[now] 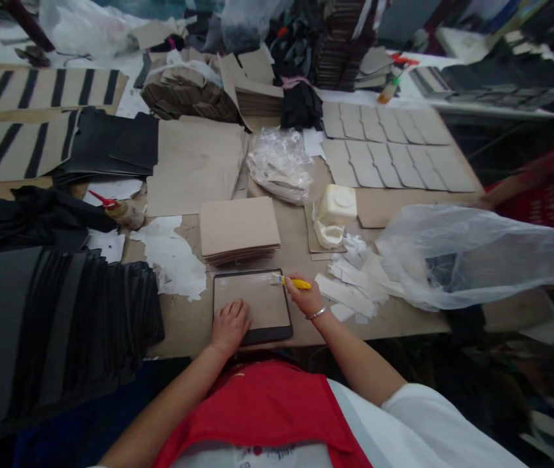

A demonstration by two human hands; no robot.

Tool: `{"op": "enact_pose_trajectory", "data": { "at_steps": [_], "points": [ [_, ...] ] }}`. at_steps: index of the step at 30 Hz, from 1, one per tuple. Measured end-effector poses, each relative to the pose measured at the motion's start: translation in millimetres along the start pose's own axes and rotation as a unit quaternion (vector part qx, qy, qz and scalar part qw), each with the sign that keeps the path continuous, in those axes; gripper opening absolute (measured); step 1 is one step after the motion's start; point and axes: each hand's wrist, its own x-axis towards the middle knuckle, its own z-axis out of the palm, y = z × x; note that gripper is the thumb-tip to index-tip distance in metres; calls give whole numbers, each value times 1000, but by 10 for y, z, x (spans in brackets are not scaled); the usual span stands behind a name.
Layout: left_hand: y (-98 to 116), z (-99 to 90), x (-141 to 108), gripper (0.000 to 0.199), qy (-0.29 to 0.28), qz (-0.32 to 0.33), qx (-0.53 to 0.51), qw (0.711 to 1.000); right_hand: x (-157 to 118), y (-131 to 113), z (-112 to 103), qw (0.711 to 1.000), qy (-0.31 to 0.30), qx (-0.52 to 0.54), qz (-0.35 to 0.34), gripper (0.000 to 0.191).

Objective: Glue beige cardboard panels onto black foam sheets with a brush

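A grey-brown board with a black border (267, 312) lies flat at the table's front edge. On its lower left part rests my left hand (231, 325), palm down, fingers slightly spread, holding nothing. My right hand (304, 296), with a bracelet at the wrist, is closed around a brush with a yellow handle (300, 284). The brush's bristles touch the upper right part of the board, where a wet-looking streak runs along the top. Just behind the board is a stack of brown cardboard sheets (240, 227).
White paper strips (347, 296) and an open cream container (338, 208) lie to the right, beside a clear plastic bag (471, 253). Black folded pieces (106, 312) are piled at the left, near a glue bottle (125, 213). Someone's red clothing (544, 188) shows at far right.
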Motion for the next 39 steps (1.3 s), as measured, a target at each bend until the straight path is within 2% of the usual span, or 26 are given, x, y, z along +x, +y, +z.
{"op": "enact_pose_trajectory", "data": {
  "at_steps": [3, 5, 10, 12, 14, 16, 20, 24, 29, 32, 35, 39],
  "points": [
    [6, -8, 8, 35, 0, 5, 6, 1000, -74, -16, -61, 1000, 21, -5, -7, 33],
    [21, -26, 13, 35, -2, 2, 10, 1000, -116, -99, 20, 999, 18, 11, -42, 32],
    [63, -32, 18, 36, -3, -1, 39, 999, -125, -428, 586, 984, -45, 77, -155, 28],
    [67, -10, 17, 37, -4, 0, 53, 999, -74, -517, 789, 981, -84, 60, -166, 25],
    [65, 14, 14, 38, -1, 0, 60, 998, -14, -528, 859, 982, -103, 26, -156, 23],
    [61, 32, 8, 38, 4, -2, 58, 998, 26, -454, 776, 988, -82, -8, -129, 22],
    [58, 37, -2, 39, 2, -5, 60, 998, -15, -157, 337, 996, -5, -42, -81, 23],
    [61, 27, -11, 39, 1, 2, 65, 998, -275, 145, -56, 993, 25, -39, -110, 27],
    [38, 49, -13, 40, 28, 21, 72, 997, -784, 578, -228, 979, 25, -74, -190, 35],
    [8, 64, 9, 42, 45, 41, 82, 995, -931, 926, -308, 972, 33, -168, -160, 31],
    [-18, 67, 25, 46, 41, 61, 93, 993, -842, 1236, -430, 958, 45, -256, -119, 27],
    [-37, 70, 35, 46, 31, 54, 95, 993, -529, 1483, -512, 938, 83, -312, -127, 25]
  ]
}}
